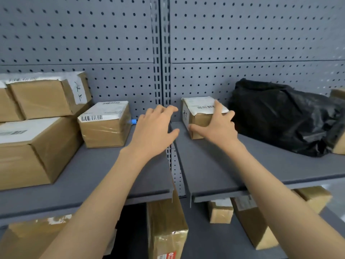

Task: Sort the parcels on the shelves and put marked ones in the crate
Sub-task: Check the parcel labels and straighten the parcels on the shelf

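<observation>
A small cardboard parcel [197, 116] with a white barcode label and handwriting on its left face stands on the right grey shelf [242, 171]. My right hand [218, 128] grips it, thumb on the front, fingers over the top right. My left hand [156, 128] hovers just left of it, fingers spread, holding nothing. On the left shelf [104, 174] another small labelled parcel [105, 125] stands beside stacked bigger boxes [35, 131]. No crate is in view.
A black plastic bag parcel [285, 116] lies right of the gripped box. A blue object [133, 121] peeks out behind the left parcel. More cardboard boxes [166, 228] sit on the lower shelf. Grey pegboard [242, 43] backs the shelves.
</observation>
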Action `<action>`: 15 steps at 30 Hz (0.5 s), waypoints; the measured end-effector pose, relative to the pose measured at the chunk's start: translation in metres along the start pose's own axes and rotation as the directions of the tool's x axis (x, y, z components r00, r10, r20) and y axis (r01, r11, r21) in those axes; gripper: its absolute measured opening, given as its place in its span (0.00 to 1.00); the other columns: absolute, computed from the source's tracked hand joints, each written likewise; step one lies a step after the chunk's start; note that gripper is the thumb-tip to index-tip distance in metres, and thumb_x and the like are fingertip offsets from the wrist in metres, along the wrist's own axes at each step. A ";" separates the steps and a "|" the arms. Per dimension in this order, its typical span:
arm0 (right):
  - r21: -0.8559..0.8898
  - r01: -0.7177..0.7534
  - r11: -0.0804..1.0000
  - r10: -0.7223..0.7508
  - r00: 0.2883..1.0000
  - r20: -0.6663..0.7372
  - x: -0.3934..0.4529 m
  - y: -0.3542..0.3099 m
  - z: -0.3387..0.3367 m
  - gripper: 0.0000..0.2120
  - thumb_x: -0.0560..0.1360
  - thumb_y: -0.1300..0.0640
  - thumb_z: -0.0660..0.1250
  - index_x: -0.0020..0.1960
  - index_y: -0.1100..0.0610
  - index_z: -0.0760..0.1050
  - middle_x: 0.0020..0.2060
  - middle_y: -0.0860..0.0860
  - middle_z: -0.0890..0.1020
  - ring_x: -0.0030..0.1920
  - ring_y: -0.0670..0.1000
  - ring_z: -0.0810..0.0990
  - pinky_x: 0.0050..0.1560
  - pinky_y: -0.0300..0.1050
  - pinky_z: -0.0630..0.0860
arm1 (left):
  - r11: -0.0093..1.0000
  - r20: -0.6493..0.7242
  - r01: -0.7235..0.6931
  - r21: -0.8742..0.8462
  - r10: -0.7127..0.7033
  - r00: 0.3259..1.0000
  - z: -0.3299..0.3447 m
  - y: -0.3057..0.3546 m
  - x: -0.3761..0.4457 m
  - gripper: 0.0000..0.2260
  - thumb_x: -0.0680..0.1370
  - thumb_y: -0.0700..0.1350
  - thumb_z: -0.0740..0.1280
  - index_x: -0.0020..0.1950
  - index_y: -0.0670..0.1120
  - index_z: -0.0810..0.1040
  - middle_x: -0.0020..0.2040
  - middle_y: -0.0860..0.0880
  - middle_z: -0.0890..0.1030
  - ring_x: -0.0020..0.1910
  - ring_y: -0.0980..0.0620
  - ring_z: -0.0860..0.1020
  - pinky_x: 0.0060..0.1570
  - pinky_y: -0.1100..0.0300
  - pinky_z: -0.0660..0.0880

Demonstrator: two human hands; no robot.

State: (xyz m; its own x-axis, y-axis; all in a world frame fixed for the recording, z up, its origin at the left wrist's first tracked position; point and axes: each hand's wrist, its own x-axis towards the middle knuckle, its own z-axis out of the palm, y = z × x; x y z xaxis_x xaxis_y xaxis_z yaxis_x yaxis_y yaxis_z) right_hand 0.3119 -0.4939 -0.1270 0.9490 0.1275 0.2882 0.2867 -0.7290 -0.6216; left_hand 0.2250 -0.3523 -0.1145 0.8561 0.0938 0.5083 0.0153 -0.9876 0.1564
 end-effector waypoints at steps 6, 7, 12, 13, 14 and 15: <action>0.179 0.064 0.982 -0.049 0.995 -0.084 0.004 -0.003 0.002 0.45 0.63 0.41 0.73 0.72 0.46 0.54 0.63 0.54 0.63 0.60 0.60 0.71 0.53 0.50 0.68 | 0.994 -0.038 0.033 -0.107 -0.037 0.999 0.002 -0.007 0.012 0.23 0.77 0.53 0.63 0.70 0.52 0.64 0.64 0.48 0.73 0.62 0.47 0.72 0.54 0.51 0.70; 0.232 0.117 0.966 -0.092 0.989 -0.117 0.003 -0.006 0.001 0.46 0.62 0.42 0.74 0.73 0.45 0.53 0.63 0.53 0.63 0.60 0.57 0.71 0.54 0.49 0.68 | 0.980 -0.048 0.059 -0.188 -0.069 0.996 0.000 -0.006 0.013 0.22 0.78 0.54 0.61 0.71 0.51 0.63 0.65 0.48 0.73 0.61 0.47 0.73 0.55 0.51 0.70; 0.341 0.476 0.811 -0.355 0.863 -0.359 -0.003 -0.026 -0.003 0.59 0.60 0.51 0.79 0.77 0.51 0.42 0.59 0.51 0.61 0.51 0.28 0.61 0.53 0.23 0.62 | 0.604 -0.009 0.133 -0.786 -0.226 0.974 -0.018 0.002 0.023 0.25 0.78 0.59 0.58 0.73 0.52 0.61 0.68 0.51 0.72 0.64 0.51 0.73 0.64 0.50 0.69; 0.350 0.527 0.775 -0.391 0.834 -0.390 -0.004 -0.027 -0.002 0.60 0.60 0.52 0.80 0.77 0.53 0.41 0.59 0.52 0.62 0.54 0.24 0.59 0.54 0.19 0.60 | 0.508 0.001 0.116 -0.853 -0.221 0.975 -0.022 0.005 0.024 0.26 0.77 0.58 0.61 0.73 0.52 0.62 0.67 0.52 0.73 0.64 0.53 0.74 0.64 0.50 0.70; 0.372 0.561 0.739 -0.412 0.814 -0.410 -0.006 -0.029 -0.001 0.60 0.60 0.52 0.80 0.77 0.53 0.40 0.60 0.51 0.63 0.57 0.23 0.57 0.54 0.17 0.59 | 0.441 -0.008 0.087 -0.893 -0.209 0.978 -0.025 0.007 0.024 0.26 0.76 0.56 0.64 0.72 0.52 0.63 0.66 0.54 0.74 0.62 0.56 0.75 0.62 0.52 0.72; 0.408 0.581 0.704 -0.421 0.804 -0.419 -0.007 -0.030 -0.001 0.61 0.60 0.51 0.80 0.77 0.53 0.39 0.60 0.49 0.63 0.60 0.25 0.58 0.56 0.18 0.59 | 0.407 -0.038 0.047 -0.912 -0.197 0.980 -0.027 0.009 0.023 0.26 0.75 0.53 0.66 0.71 0.52 0.64 0.64 0.57 0.75 0.59 0.61 0.76 0.58 0.57 0.74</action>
State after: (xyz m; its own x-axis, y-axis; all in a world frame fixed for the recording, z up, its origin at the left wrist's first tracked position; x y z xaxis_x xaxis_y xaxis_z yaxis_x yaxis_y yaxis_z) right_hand 0.2961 -0.4739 -0.1098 0.5877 0.1279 0.7989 0.8069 -0.1653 -0.5672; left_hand 0.2309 -0.3557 -0.0782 0.8162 0.2909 0.4992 -0.4252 -0.2825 0.8599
